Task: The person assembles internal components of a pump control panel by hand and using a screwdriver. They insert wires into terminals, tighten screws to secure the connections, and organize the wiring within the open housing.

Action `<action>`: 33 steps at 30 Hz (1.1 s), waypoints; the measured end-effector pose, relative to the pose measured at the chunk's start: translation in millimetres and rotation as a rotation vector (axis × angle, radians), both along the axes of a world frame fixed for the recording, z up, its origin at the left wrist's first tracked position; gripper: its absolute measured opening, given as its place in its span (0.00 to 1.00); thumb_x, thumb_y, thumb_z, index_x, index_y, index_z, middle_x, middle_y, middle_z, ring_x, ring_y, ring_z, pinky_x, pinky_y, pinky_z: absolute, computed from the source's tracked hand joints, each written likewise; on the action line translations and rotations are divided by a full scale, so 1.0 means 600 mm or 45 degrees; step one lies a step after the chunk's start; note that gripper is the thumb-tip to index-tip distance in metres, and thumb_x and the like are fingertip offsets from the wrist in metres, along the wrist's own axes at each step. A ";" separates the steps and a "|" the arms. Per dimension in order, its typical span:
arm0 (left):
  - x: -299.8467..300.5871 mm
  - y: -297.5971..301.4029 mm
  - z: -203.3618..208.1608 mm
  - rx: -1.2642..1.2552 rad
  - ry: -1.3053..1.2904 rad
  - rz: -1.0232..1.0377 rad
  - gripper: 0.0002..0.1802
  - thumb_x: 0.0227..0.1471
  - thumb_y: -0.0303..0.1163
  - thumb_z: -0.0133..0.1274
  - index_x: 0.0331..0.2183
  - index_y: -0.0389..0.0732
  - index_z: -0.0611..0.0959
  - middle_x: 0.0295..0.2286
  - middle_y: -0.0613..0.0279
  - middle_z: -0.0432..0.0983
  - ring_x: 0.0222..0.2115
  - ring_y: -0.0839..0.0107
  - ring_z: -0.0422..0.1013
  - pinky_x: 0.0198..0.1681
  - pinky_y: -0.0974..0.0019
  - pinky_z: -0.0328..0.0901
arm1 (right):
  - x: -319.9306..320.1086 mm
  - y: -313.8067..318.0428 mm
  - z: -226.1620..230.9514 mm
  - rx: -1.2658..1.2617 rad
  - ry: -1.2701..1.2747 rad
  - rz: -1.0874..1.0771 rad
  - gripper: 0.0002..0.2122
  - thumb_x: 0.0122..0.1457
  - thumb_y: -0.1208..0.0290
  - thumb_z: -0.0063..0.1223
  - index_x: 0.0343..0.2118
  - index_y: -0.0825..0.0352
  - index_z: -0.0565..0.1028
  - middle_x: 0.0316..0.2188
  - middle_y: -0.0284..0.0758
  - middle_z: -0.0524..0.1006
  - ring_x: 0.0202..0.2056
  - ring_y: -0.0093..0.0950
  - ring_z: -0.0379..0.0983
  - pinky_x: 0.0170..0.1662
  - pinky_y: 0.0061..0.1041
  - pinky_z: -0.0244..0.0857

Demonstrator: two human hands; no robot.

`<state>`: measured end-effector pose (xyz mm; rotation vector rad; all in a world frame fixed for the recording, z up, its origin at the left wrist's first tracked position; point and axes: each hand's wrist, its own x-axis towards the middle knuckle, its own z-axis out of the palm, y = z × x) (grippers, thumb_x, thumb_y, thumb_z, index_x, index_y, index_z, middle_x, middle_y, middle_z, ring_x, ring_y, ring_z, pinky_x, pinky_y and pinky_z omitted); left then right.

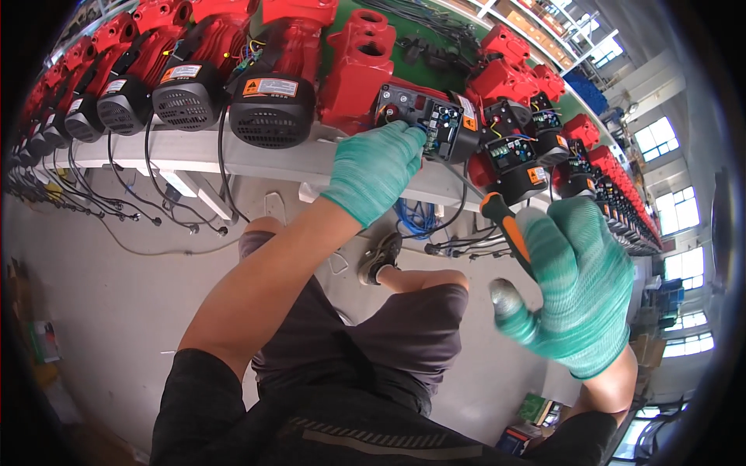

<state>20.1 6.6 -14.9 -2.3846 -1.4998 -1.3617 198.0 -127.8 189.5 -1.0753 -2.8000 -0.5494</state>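
Note:
My left hand [378, 167], in a green knit glove, rests at the near edge of an opened black control box [420, 116] on a red pump [353, 74]. Its fingers are bent and pressed together by the box's wiring; what they pinch is hidden. A circuit board [444, 128] shows in the box's right part. In my right hand [583, 283], gloved the same way, is a screwdriver [509, 231] with an orange and black handle. The fingers lie along the handle while the thumb stands apart. The shaft slants up and left to the box's lower edge.
Red pumps with black fan covers [272, 113] line the bench [202, 147] on the left. More pumps with exposed boards [513, 153] stand to the right. Black power cables [148, 179] hang off the bench front. Beneath it lies a blue cable coil [417, 219].

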 end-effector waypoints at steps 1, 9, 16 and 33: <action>0.001 0.000 0.000 -0.017 0.007 0.006 0.12 0.52 0.33 0.59 0.41 0.42 0.84 0.33 0.60 0.81 0.33 0.59 0.78 0.34 0.57 0.73 | -0.005 0.003 0.002 0.029 0.039 0.116 0.16 0.60 0.68 0.57 0.48 0.69 0.74 0.25 0.39 0.71 0.22 0.39 0.71 0.25 0.36 0.66; 0.000 0.005 -0.008 0.037 -0.016 -0.003 0.13 0.52 0.33 0.60 0.41 0.42 0.84 0.34 0.60 0.81 0.33 0.59 0.79 0.35 0.57 0.74 | 0.002 0.001 -0.013 0.080 -0.081 0.005 0.24 0.47 0.67 0.65 0.49 0.65 0.74 0.22 0.33 0.69 0.18 0.32 0.69 0.17 0.33 0.61; 0.001 0.003 -0.002 -0.016 0.003 -0.019 0.13 0.53 0.34 0.59 0.42 0.42 0.84 0.34 0.60 0.81 0.34 0.59 0.79 0.35 0.57 0.74 | 0.007 -0.001 -0.010 -0.190 0.080 -0.053 0.15 0.61 0.68 0.57 0.49 0.70 0.74 0.26 0.42 0.75 0.21 0.42 0.74 0.25 0.36 0.68; -0.001 0.004 -0.005 0.004 -0.006 -0.022 0.12 0.53 0.33 0.58 0.40 0.43 0.84 0.32 0.60 0.80 0.32 0.58 0.78 0.34 0.56 0.73 | 0.009 0.013 -0.003 0.021 0.048 -0.006 0.21 0.57 0.59 0.62 0.49 0.65 0.75 0.30 0.37 0.75 0.22 0.36 0.74 0.21 0.34 0.64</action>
